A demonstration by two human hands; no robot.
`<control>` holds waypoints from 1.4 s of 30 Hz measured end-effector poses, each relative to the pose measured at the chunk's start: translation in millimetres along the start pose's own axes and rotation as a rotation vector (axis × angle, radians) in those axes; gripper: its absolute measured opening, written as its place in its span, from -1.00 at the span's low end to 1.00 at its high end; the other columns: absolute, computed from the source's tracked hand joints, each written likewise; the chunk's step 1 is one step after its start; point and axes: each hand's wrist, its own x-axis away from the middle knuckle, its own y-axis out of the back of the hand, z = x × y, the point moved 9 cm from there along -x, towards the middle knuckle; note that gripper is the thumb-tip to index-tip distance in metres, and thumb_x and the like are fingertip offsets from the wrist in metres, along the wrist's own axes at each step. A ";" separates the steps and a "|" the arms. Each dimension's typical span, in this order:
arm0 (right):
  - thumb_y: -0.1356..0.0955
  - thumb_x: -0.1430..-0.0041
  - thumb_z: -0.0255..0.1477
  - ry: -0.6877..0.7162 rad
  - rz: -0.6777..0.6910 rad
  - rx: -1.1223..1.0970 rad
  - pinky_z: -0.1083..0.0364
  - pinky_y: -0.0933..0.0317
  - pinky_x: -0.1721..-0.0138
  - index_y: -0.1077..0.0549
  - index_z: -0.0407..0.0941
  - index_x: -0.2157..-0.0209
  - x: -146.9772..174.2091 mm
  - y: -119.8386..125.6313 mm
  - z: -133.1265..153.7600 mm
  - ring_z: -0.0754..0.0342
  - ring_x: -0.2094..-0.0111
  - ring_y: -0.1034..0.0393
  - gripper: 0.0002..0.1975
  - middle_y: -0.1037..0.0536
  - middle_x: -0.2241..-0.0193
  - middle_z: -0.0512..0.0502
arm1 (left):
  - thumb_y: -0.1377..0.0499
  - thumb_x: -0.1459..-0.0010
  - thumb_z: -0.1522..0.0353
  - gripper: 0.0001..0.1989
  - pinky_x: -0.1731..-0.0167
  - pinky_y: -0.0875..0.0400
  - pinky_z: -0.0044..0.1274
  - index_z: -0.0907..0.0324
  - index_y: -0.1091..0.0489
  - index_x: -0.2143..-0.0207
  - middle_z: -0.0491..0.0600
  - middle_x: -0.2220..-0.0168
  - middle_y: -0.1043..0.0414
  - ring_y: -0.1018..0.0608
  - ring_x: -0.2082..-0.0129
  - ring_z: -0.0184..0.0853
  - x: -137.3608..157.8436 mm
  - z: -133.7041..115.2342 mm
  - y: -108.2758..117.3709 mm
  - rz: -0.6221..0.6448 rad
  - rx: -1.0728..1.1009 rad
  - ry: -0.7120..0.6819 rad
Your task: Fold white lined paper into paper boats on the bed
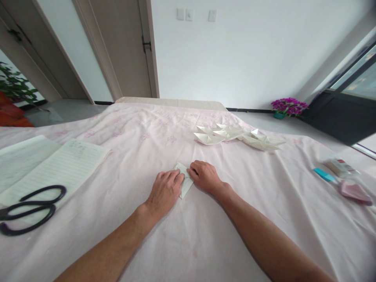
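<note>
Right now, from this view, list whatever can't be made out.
Head view:
Folded paper: parts hidden under the left hand and right hand.
Scissors: blade tips cut off by the left edge.
Notebook: writing too small and blurred to read.
Pack: print too small and blurred.

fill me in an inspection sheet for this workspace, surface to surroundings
Surface: pale pink floral cloth, creased in places
Job's things: folded paper between the hands; white paper boats grouped beyond them, toward the right
Clutter: open lined notebook at left, black-handled scissors partly over it; blue item, pink item and wrapped pack at right
Hands: left hand and right hand both touching the paper; exact grip unclear
Cables: nothing seen
Surroundings: white wall, closed door, magenta flowers in a pot
</note>
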 end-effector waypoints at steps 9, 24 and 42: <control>-0.21 -0.31 -0.37 -0.030 -0.005 0.050 0.11 0.06 0.38 -0.40 -0.10 0.43 -0.5 -0.7 1.4 0.12 0.38 -0.33 -0.74 -0.49 0.41 -0.03 | -0.10 -0.20 0.44 -0.74 0.21 -0.34 -0.33 0.14 -0.36 0.05 0.05 0.23 -0.39 -0.43 0.22 -0.17 -2.8 -2.2 1.0 0.067 -0.167 0.023; -0.31 -0.24 -0.22 -0.088 -0.119 0.091 -0.01 -0.01 0.11 -0.37 -0.07 0.16 8.7 11.3 6.9 -0.07 0.16 -0.22 -0.76 -0.41 0.21 -0.13 | -0.02 -0.20 0.57 -0.56 0.20 -0.39 -0.38 0.39 -0.31 -0.13 0.18 0.18 -0.42 -0.44 0.19 -0.16 -0.4 -22.3 -14.6 0.237 -0.390 0.067; -0.26 -0.30 -0.30 -0.063 -0.110 0.074 -0.03 -0.05 0.07 -0.37 -0.04 0.09 11.1 7.6 5.2 -0.09 0.12 -0.18 -0.80 -0.39 0.14 -0.15 | 0.02 -0.21 0.58 -0.49 0.04 -0.36 -0.26 0.24 -0.28 -0.21 0.37 -0.09 -0.35 -0.46 -0.03 -0.04 6.4 -14.6 -16.6 0.260 -0.364 0.224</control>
